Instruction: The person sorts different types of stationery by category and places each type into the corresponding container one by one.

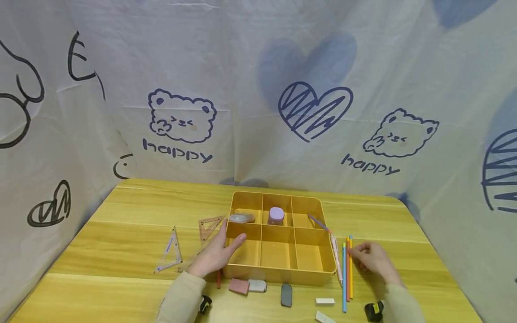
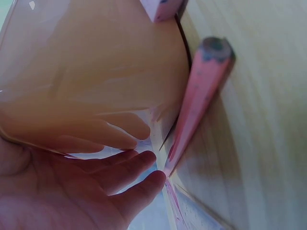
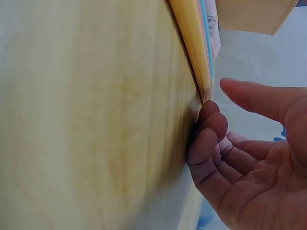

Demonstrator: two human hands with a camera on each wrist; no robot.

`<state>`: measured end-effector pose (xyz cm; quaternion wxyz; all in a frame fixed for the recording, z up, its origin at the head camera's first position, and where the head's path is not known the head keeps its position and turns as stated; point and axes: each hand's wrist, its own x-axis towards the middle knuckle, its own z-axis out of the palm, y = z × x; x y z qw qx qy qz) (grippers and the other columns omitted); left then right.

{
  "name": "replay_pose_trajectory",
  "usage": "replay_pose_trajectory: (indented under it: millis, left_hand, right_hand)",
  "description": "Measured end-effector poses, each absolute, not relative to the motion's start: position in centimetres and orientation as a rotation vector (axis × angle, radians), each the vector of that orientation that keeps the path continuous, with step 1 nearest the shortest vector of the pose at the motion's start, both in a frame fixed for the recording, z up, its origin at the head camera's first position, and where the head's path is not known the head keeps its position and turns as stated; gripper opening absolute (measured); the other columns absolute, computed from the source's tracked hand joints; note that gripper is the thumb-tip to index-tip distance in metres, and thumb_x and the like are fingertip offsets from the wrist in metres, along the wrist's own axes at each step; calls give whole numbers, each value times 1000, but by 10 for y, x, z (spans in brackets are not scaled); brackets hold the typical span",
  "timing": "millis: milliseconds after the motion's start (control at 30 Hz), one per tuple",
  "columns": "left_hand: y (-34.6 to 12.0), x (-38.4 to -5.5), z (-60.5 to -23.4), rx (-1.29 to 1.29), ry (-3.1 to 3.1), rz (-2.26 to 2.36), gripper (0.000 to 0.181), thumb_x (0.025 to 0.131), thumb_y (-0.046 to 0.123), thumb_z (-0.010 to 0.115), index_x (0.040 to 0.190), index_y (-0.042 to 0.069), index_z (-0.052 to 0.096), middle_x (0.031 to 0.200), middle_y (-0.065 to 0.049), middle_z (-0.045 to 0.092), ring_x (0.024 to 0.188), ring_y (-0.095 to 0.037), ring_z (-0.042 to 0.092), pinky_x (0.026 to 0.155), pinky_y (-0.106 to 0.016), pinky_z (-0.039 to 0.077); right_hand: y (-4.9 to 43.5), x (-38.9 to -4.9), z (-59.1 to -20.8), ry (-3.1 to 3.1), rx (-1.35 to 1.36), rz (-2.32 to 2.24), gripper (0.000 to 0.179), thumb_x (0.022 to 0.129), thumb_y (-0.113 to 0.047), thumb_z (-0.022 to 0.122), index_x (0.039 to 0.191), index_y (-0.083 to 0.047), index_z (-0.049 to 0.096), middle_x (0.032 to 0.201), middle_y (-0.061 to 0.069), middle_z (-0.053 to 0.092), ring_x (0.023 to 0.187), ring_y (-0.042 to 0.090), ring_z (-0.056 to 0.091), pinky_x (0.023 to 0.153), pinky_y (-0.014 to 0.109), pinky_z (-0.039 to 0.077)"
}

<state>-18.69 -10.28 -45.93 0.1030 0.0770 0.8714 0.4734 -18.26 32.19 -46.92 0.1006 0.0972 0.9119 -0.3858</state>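
Lying at lower right, the yellow pencil (image 1: 351,274) is running up the frame just left of the nearer right hand (image 1: 370,257), whose bent fingers are touching it, thumb apart, while the left hand (image 1: 215,255), fingers extended, is resting against the box (image 1: 278,275).

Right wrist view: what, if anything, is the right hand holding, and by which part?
Nothing, as far as shows: the right hand has curled fingers beside one end of the yellow pencil, its thumb standing apart.
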Motion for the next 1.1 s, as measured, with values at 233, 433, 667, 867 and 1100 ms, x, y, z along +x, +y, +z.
replay_pose_trajectory:
  millis: [233, 433, 667, 867, 1100]
  left_hand:
    - [-103, -188, -461, 232, 2568, 1403, 95, 103, 53, 49, 160, -5, 0, 164, -33, 10, 150, -51, 22, 123, -62, 21]
    - [-103, -187, -460, 232, 2573, 1394, 95, 102, 54, 49, 159, -5, 1, 164, -34, 12, 149, -51, 24, 123, -62, 23]
    - [-104, -188, -461, 230, 2573, 1392, 95, 103, 54, 48, 159, -5, 0, 164, -34, 12, 149, -52, 25, 122, -63, 24]
    - [-103, -188, -461, 229, 2563, 1401, 95, 103, 54, 48, 159, -5, 0, 164, -33, 12, 149, -51, 24, 123, -62, 24]
    - [-104, -187, -460, 239, 2573, 1391, 95, 103, 53, 49, 159, -6, 2, 163, -35, 14, 148, -52, 27, 121, -63, 26]
  right_hand:
    - [315, -182, -466, 2752, 278, -1067, 26, 98, -18, 63, 96, 8, 63, 72, 6, 62, 62, 14, 56, 56, 28, 50]
    - [314, -183, -465, 2773, 305, -1013, 23, 96, -15, 60, 96, 8, 64, 74, 10, 64, 64, 15, 58, 56, 29, 51]
    - [311, -182, -465, 2786, 308, -974, 21, 97, -13, 59, 90, 5, 66, 72, 9, 64, 63, 16, 58, 55, 29, 50]
    - [310, -182, -463, 2793, 305, -968, 20, 95, -12, 61, 86, 5, 66, 69, 8, 63, 60, 15, 59, 54, 29, 51]
    - [310, -184, -463, 2778, 319, -953, 20, 90, -10, 66, 75, 2, 66, 63, 7, 68, 55, 14, 62, 53, 29, 56]
